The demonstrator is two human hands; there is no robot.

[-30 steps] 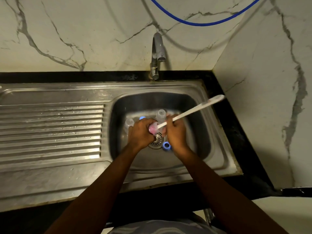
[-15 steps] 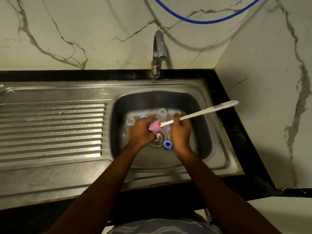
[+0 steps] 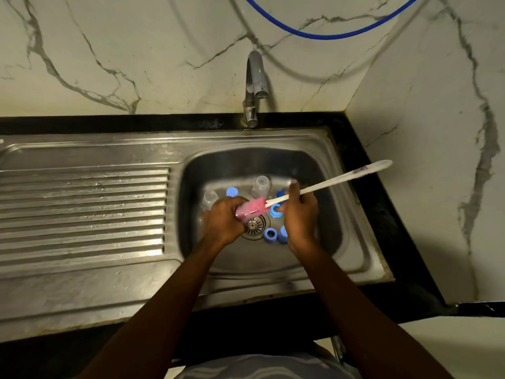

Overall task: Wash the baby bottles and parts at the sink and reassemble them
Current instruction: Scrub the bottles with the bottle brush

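My left hand has its grip curled round a part I can't make out, just over the drain. My right hand has its grip wrapped on the brush, handle pointing to 2 o'clock. I'd go with short twisting strokes and brace the part firmly. Spare bottles sit at 12.

A pale marble wall with grey veins ran along the far side, and a second wall of the same stone cut in at an angle on the right. A blue hose sagged across the far wall near the top and threw a soft curved shadow below it. A black counter held a steel sink, its ribbed drainboard on the left and its basin on the right, with a grey tap at the far edge behind the basin, all in dim, yellowish light.
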